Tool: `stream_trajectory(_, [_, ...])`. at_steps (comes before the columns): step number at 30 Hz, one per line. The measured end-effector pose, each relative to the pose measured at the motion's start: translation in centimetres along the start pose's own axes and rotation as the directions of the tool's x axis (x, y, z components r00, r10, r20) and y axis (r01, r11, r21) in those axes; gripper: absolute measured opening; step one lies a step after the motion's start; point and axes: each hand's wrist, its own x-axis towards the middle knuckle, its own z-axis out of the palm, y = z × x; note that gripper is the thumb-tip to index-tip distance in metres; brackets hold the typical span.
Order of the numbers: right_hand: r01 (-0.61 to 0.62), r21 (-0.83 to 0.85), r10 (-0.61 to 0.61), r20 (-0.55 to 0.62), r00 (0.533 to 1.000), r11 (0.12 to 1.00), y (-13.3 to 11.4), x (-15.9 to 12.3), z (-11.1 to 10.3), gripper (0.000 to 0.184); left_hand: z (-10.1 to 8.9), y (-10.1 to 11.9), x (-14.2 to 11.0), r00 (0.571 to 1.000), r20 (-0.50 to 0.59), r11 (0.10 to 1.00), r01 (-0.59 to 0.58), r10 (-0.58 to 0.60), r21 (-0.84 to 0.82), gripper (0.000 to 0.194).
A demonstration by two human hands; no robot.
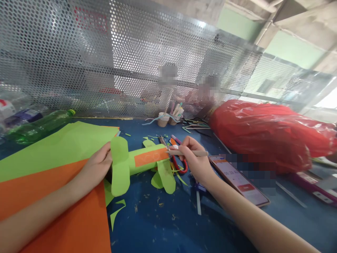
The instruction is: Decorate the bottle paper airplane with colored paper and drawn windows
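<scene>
Blue flat surface [158, 225] held the following. Left: large green paper sheet [60, 147] lay behind large orange paper sheet [73, 221]; green plastic bottle [42, 126] lay behind both. Centre: tubular green paper model [132, 168] bore rectangular orange paper strip [150, 157]; red-handled metal scissors [186, 166] lay at its right end. Rear: two round beige cups [163, 121] stood before grey perforated metal screen [147, 52]. Right: flat rectangular phone [242, 181] lay before bulging red plastic bag [273, 130].
</scene>
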Motion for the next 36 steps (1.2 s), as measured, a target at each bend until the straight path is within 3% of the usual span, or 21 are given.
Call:
stream_trajectory(9, [0.004, -0.100, -0.004, 0.006, 1.000, 0.995, -0.7, -0.5, 0.7, 0.024, -0.1, 0.7, -0.2, 0.999, 0.027, 1.000, 0.025, -0.024, -0.016, 0.044])
stream_trajectory(19, [0.014, -0.076, -0.010, 0.055, 0.998, 0.997, -0.1, -0.3, 0.7, 0.030, -0.1, 1.6, -0.5, 0.999, 0.026, 0.999, 0.034, -0.034, -0.004, 0.043])
stream_trajectory(36, [0.031, -0.109, -0.017, 0.128, 0.992, 0.994, -0.2, -0.3, 0.4, 0.027, -0.1, 1.2, -0.4, 1.000, 0.000, 0.996, 0.009, -0.009, 0.092, 0.044])
